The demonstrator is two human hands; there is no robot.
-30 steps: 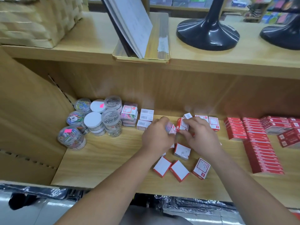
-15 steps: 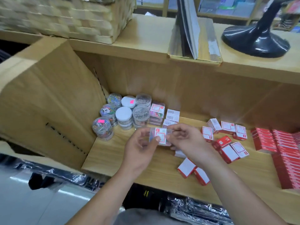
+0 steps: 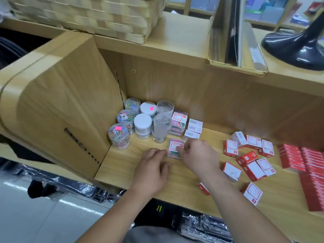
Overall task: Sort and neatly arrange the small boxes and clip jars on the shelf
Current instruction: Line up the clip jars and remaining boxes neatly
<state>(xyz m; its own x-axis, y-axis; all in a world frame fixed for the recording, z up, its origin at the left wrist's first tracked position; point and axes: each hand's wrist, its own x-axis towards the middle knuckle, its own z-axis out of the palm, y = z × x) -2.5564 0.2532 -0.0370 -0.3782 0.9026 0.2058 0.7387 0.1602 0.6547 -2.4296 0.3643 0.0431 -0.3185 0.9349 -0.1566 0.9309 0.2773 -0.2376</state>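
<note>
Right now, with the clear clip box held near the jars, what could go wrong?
1. The right hand pinches the clear clip box close to the tall jar of silver clips; a push towards the back might tip that jar.
2. A red-and-white box lies near the front edge of the shelf, beside the right forearm; a sideways sweep could knock it off.

even indoor light – soft motion blur, wide-angle bending at edges

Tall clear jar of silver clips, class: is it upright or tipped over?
Upright: the tall clear jar stands on end on the shelf, round top facing up.
</note>
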